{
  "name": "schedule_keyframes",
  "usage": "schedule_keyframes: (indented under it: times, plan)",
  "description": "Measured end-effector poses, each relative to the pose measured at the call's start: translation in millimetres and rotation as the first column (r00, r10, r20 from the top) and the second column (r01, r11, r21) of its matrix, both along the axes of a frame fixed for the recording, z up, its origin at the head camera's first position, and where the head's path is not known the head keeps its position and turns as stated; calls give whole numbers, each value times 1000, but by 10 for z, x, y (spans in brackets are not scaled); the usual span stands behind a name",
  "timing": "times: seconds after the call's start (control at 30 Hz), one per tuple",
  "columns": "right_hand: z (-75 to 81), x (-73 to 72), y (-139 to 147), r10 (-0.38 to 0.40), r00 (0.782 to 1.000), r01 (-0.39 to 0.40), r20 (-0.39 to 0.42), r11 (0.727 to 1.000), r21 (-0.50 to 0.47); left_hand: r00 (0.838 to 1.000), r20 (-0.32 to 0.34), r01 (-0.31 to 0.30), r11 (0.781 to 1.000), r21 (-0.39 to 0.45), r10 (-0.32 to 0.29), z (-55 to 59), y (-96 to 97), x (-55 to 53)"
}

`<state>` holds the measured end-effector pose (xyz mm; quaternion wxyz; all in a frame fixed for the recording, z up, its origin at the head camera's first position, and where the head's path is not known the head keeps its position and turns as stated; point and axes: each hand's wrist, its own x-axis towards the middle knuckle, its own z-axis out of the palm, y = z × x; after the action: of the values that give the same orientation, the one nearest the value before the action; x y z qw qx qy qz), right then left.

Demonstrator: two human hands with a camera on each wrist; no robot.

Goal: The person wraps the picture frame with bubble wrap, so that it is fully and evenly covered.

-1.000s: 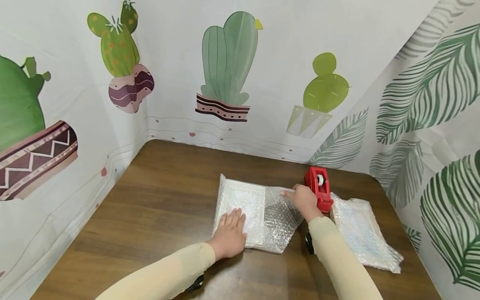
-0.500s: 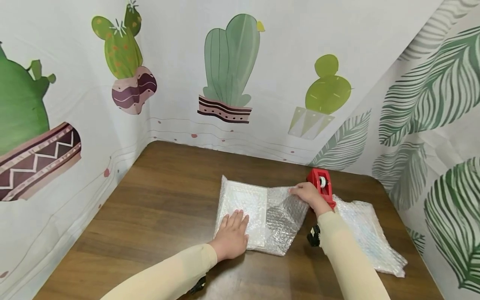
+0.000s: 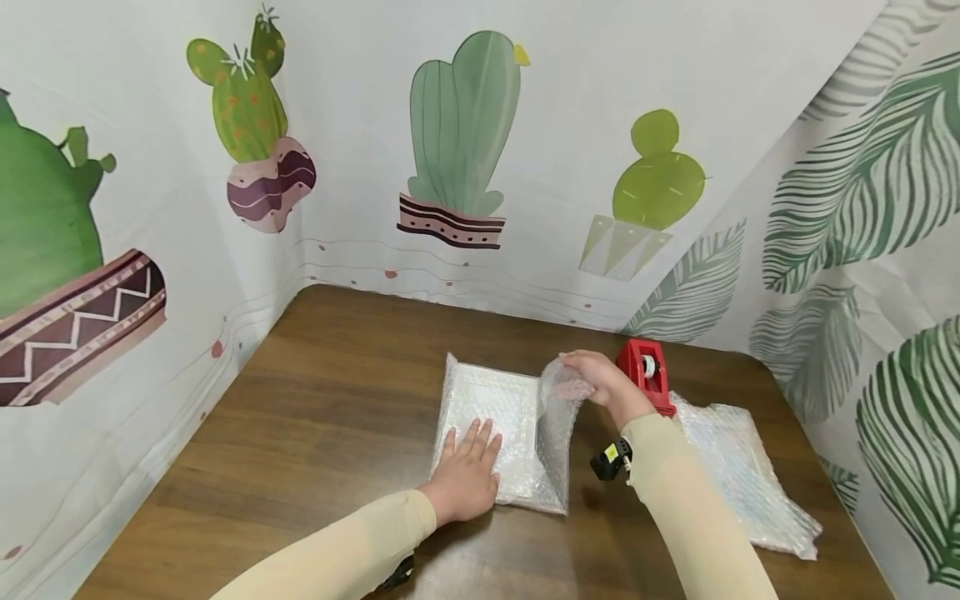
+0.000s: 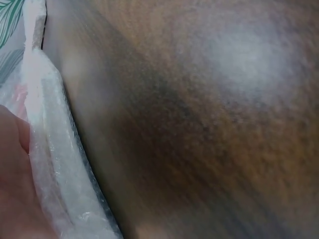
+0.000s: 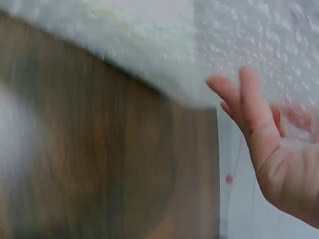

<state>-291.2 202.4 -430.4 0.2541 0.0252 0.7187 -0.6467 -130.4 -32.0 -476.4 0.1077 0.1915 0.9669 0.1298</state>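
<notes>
A flat white rectangular frame (image 3: 501, 404) lies on the table inside bubble wrap (image 3: 553, 454). My left hand (image 3: 467, 477) rests on the wrapped frame, fingers spread and straight. In the left wrist view, part of that hand (image 4: 15, 184) shows beside the wrapped edge. Above the right side of the frame, my right hand (image 3: 606, 383) pinches the far corner of the loose bubble wrap flap, which is raised and curls toward the left. The right wrist view shows the right hand (image 5: 264, 134) against the wrap, with some fingers extended; the pinching fingertips are partly hidden.
A red tape dispenser (image 3: 647, 371) stands just beyond the right hand. Right of it lies another bubble-wrapped flat item (image 3: 738, 475), partly behind the right sleeve (image 3: 686, 492). The brown wooden table (image 3: 315, 400) meets patterned wall cloth at its back and sides.
My right hand has gripped the flap's far corner and lifted it up and leftward, so the flap now folds toward the frame. The left hand stays in place on the frame.
</notes>
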Motion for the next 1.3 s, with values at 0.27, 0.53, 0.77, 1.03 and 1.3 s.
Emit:
schedule_keyframes:
  times: [0.27, 0.53, 0.77, 1.03, 1.3]
  plan:
    - [-60, 58, -243, -108, 992, 115, 58, 983, -141, 1000, 0, 28, 999, -33, -28, -3, -22, -48]
    - [-40, 40, -537, -7, 1000, 11, -21, 984, 179, 999, 9, 42, 999, -3, -41, -6, -101, -102]
    - [64, 68, -709, 176, 979, -101, -98, 850, 517, 999, -1, 39, 999, 2, -39, 10, -93, -75]
    - [-157, 189, -590, 367, 882, -65, -297, 717, 694, 999, -13, 32, 999, -25, -33, -3, -79, -61]
    - [-345, 285, -443, 513, 741, -39, -434, 678, 734, 999, 13, 48, 999, -9, -48, -17, -54, -54]
